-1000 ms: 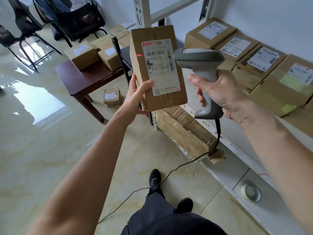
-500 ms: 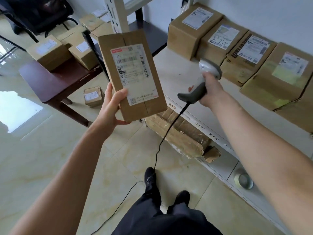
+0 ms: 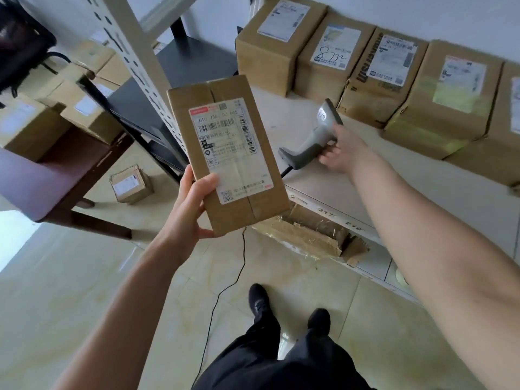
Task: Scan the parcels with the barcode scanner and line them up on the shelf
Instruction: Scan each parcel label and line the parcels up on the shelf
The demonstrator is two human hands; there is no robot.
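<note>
Left hand (image 3: 188, 209) grips one parcel (image 3: 229, 153) at frame center. Right hand (image 3: 342, 149), fingers curled, holds one scanner (image 3: 315, 136) on the shelf (image 3: 422, 187); five boxes (image 3: 388, 77) line the upper right.

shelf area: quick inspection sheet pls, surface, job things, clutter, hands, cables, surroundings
surface: white shelf with bare board in front of the row of parcels; edge numbers 217 and 216 readable
job's things: held parcel label up; barcode scanner lying on the shelf; row of parcels along the wall
clutter: torn cardboard box under the shelf; tape roll on the lower level
grippers: left hand grips the held parcel's lower corner; right hand holds the scanner's handle
cables: scanner cord drops to the floor
surroundings: brown table with more boxes; small box on floor
</note>
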